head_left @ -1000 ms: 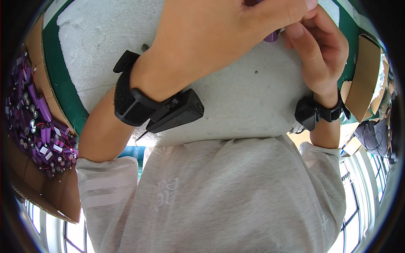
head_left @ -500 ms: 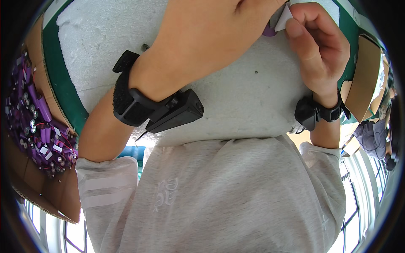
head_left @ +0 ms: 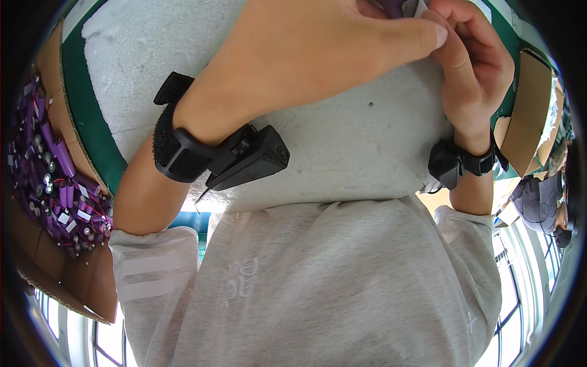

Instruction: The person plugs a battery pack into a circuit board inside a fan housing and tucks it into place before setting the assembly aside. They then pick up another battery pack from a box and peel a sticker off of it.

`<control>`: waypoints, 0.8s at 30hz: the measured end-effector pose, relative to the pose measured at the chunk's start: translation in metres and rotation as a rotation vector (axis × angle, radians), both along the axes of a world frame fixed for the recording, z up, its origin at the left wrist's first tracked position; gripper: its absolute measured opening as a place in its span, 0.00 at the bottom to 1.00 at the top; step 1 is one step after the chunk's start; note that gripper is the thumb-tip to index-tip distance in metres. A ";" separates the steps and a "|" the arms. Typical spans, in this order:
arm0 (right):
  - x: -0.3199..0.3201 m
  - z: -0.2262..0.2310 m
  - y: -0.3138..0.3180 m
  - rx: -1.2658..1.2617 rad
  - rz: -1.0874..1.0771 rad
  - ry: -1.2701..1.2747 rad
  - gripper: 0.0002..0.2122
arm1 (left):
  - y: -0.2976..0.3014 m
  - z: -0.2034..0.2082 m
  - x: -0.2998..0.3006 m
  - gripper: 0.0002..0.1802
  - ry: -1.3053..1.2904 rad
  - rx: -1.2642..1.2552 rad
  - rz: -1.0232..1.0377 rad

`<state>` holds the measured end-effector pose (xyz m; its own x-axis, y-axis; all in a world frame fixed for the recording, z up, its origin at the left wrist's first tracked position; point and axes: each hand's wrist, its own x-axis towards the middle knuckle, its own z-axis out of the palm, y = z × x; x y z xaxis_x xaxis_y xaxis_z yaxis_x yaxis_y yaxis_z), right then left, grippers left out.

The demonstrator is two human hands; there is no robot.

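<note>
At the upper edge, my left hand [head_left: 342,55] reaches across to the right with its fingers curled round a purple battery cell [head_left: 392,7], mostly hidden by the hand and cut off by the picture's edge. A small white label [head_left: 413,7] lies against the cell. My right hand [head_left: 474,70] is closed beside it, its thumb and forefinger pinching at the label. The tip of my left thumb touches my right fingers. Both hands are above a white foam sheet [head_left: 342,147].
To the left, a cardboard box [head_left: 92,275] holds many purple battery cells [head_left: 61,159] with wires and white labels. Another open cardboard box [head_left: 529,113] stands at right. Green table surface [head_left: 92,104] borders the foam. Black devices [head_left: 254,162] are strapped to both wrists.
My left hand has shifted slightly up and left, its thumb now out over the label toward my right fingers. The cell and label have moved up. My right hand moved slightly right.
</note>
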<state>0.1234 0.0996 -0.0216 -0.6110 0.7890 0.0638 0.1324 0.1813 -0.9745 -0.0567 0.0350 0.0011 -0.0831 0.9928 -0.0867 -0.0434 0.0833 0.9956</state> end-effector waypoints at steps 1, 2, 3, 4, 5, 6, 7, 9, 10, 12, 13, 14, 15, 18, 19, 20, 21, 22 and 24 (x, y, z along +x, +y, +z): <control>0.000 0.001 0.000 -0.008 -0.004 -0.001 0.06 | 0.000 0.000 0.000 0.22 -0.005 -0.003 0.002; -0.001 0.001 0.000 -0.017 -0.009 -0.003 0.06 | 0.000 0.001 0.000 0.23 -0.010 -0.007 0.003; -0.001 0.002 0.000 -0.025 -0.013 -0.004 0.06 | 0.000 0.001 0.000 0.23 -0.014 -0.011 0.005; -0.001 0.002 0.000 -0.034 -0.018 -0.005 0.06 | 0.000 0.001 0.000 0.24 -0.019 -0.015 0.007; -0.001 0.002 0.000 -0.043 -0.022 -0.007 0.06 | 0.000 0.001 0.000 0.25 -0.024 -0.019 0.009; 0.000 0.001 0.000 -0.042 -0.022 -0.007 0.06 | 0.000 0.001 0.001 0.25 -0.029 -0.022 0.010; 0.001 -0.003 0.000 -0.086 -0.029 0.023 0.06 | 0.000 0.001 0.001 0.26 -0.034 -0.025 0.011; 0.003 -0.007 0.000 -0.173 -0.041 0.085 0.05 | 0.000 0.002 0.000 0.27 -0.039 -0.027 0.012; 0.003 -0.005 -0.001 -0.172 -0.042 0.085 0.05 | 0.001 0.002 -0.001 0.29 -0.016 -0.042 -0.014; -0.002 0.002 -0.002 -0.101 -0.005 0.019 0.05 | 0.002 0.003 -0.003 0.34 0.032 -0.074 -0.064; -0.004 0.005 -0.002 -0.066 0.012 -0.015 0.05 | 0.002 0.003 -0.003 0.34 0.032 -0.074 -0.064; -0.005 0.006 -0.003 -0.065 0.012 -0.015 0.05 | 0.001 0.003 -0.003 0.33 0.038 -0.066 -0.060; -0.007 0.008 -0.003 -0.073 0.015 -0.012 0.05 | 0.001 0.002 -0.002 0.33 0.043 -0.057 -0.056; -0.012 0.012 -0.004 -0.094 0.026 -0.003 0.05 | 0.001 -0.011 0.001 0.33 0.057 0.136 -0.035; -0.014 0.013 -0.004 -0.101 0.031 0.002 0.05 | 0.002 -0.018 0.003 0.33 0.066 0.320 -0.019; -0.016 0.014 -0.005 -0.109 0.036 0.007 0.06 | 0.001 -0.024 0.004 0.33 0.075 0.504 -0.003; -0.015 0.014 -0.006 -0.117 0.034 0.008 0.06 | 0.002 -0.018 0.004 0.33 0.072 0.504 -0.008; -0.014 0.014 -0.006 -0.118 0.029 0.006 0.06 | 0.002 -0.010 0.002 0.33 0.082 0.319 -0.026; -0.012 0.013 -0.007 -0.115 0.018 0.005 0.06 | 0.002 0.004 -0.001 0.33 0.107 -0.043 -0.062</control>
<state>0.1117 0.0927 -0.0086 -0.6253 0.7800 -0.0238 0.1255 0.0704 -0.9896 -0.0572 0.0372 0.0052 -0.0323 0.9918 -0.1234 0.0693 0.1254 0.9897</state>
